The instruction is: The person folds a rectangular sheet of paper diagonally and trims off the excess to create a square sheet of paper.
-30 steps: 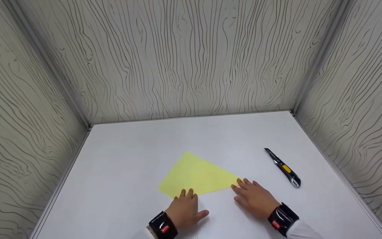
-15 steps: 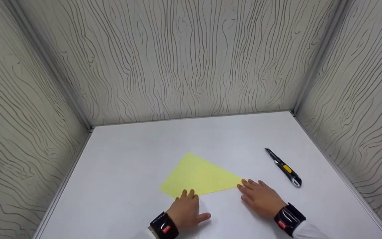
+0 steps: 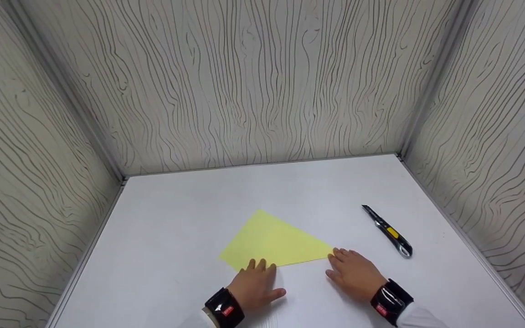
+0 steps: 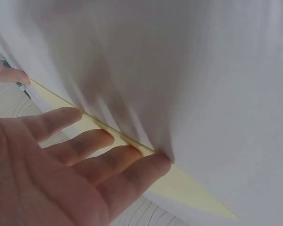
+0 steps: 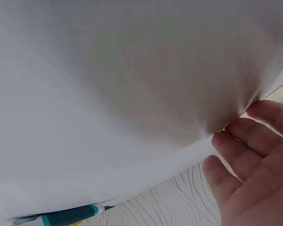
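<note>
A folded sheet of yellow paper (image 3: 274, 241) lies flat on the white table, its long folded edge toward the person. My left hand (image 3: 255, 287) rests its extended fingertips on the near edge, left of the middle, thumb out to the side. In the left wrist view the fingers (image 4: 118, 169) of that hand line up along the paper's edge. At the paper's right-hand corner, my right hand (image 3: 357, 275) presses with its fingertips, fingers fairly straight. The right wrist view has the right hand's fingers (image 5: 240, 150) right at the paper's tip.
A black and yellow utility knife (image 3: 388, 231) lies to the right of the paper, its blade end pointing away to the left. The white tabletop (image 3: 176, 214) is bordered by wood-grain patterned walls (image 3: 244, 82) at the back and both sides.
The right hand has slid slightly outward along the paper's edge to its right corner, then drawn its fingers a little closer together. The left hand and the paper stay nearly in place.
</note>
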A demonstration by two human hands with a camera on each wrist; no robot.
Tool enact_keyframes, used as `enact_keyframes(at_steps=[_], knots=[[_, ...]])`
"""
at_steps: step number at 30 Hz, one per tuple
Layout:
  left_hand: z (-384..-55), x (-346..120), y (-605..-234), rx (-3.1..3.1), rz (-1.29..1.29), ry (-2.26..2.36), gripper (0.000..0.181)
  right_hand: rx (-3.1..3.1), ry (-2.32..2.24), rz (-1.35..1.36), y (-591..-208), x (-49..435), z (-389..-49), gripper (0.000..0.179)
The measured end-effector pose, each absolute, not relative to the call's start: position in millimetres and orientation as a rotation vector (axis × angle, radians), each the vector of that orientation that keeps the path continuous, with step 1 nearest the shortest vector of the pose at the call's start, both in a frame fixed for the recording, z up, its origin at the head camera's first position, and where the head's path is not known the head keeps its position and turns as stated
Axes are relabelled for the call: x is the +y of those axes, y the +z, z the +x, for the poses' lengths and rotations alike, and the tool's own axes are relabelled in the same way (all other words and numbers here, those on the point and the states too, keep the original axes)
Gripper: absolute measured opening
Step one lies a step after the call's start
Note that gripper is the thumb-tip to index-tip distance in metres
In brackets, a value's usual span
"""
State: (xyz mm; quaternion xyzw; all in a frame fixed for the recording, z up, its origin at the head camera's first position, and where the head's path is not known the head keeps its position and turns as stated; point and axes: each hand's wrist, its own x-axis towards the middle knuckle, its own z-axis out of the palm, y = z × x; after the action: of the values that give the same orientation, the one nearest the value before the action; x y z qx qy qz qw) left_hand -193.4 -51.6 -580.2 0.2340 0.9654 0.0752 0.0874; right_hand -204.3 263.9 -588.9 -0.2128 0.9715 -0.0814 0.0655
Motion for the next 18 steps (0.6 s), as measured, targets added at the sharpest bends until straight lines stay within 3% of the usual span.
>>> enact_keyframes(at_steps=[18], knots=[[-202.8,-49.8,-576.0,2.918,0.761,0.22,0.06,3.055,-0.149,-0.601,-588.0,246.2,-199.6,0.053]])
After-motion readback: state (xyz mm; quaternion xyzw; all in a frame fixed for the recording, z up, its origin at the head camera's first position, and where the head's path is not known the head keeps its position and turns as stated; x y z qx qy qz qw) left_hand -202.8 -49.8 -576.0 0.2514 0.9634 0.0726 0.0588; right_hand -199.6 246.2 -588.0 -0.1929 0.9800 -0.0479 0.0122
